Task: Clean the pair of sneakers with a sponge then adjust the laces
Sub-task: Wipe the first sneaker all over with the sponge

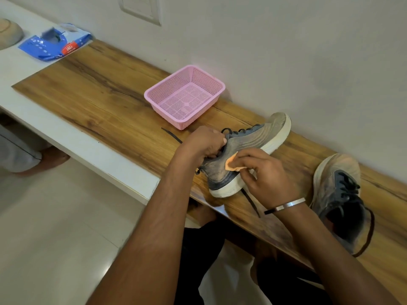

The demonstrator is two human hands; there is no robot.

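Note:
A dusty grey sneaker (253,139) with a white sole stands tilted on its side on the wooden board (99,102). My left hand (204,143) grips it at the collar, near the dark laces. My right hand (264,172) pinches a small orange sponge (298,165) and presses it against the sneaker's side near the heel. The second sneaker (339,201), just as dusty, sits upright to the right with its lace trailing in a loop. Loose lace ends lie on the board on both sides of the held sneaker.
A pink mesh basket (154,96) stands behind the held sneaker, close to the wall. A blue packet (44,48) and a beige bowl (11,33) lie at the far left on the white ledge. The board's front edge runs just below the sneakers.

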